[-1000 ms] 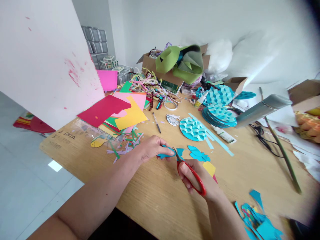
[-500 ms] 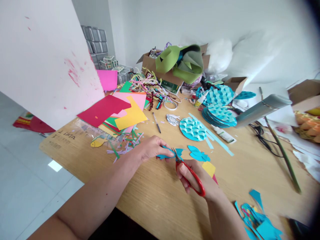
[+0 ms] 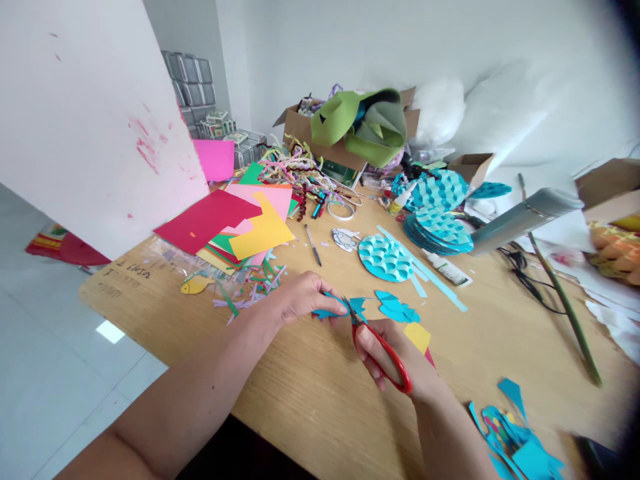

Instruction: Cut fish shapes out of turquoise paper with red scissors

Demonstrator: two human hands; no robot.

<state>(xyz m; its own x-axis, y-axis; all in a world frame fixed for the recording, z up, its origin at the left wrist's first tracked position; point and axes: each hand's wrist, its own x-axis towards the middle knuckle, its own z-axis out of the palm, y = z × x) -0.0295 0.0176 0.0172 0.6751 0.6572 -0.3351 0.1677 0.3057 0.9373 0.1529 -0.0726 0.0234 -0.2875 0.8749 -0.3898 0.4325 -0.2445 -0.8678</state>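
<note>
My left hand point(image 3: 303, 299) pinches a small blue paper piece point(image 3: 333, 310) just above the wooden table point(image 3: 320, 393). My right hand point(image 3: 395, 357) grips red-handled scissors point(image 3: 383, 350), fingers through the loops, with the blade tips point(image 3: 350, 308) in the blue paper. A cut blue paper shape point(image 3: 397, 309) and a yellow paper scrap point(image 3: 418, 337) lie just right of the scissors. A round blue scalloped paper disc point(image 3: 386, 258) sits beyond them.
Coloured paper sheets point(image 3: 235, 223) and paper strips point(image 3: 250, 290) lie at left, a pen point(image 3: 313, 245) in the middle, a stack of blue discs point(image 3: 440, 223) and a glue tube point(image 3: 447, 268) behind. Blue offcuts point(image 3: 515, 440) sit at right. A cardboard box point(image 3: 350, 130) stands at the back.
The blue paper has turned slightly in my left hand and the scissors have shifted a little; both hands stay in the same spot.
</note>
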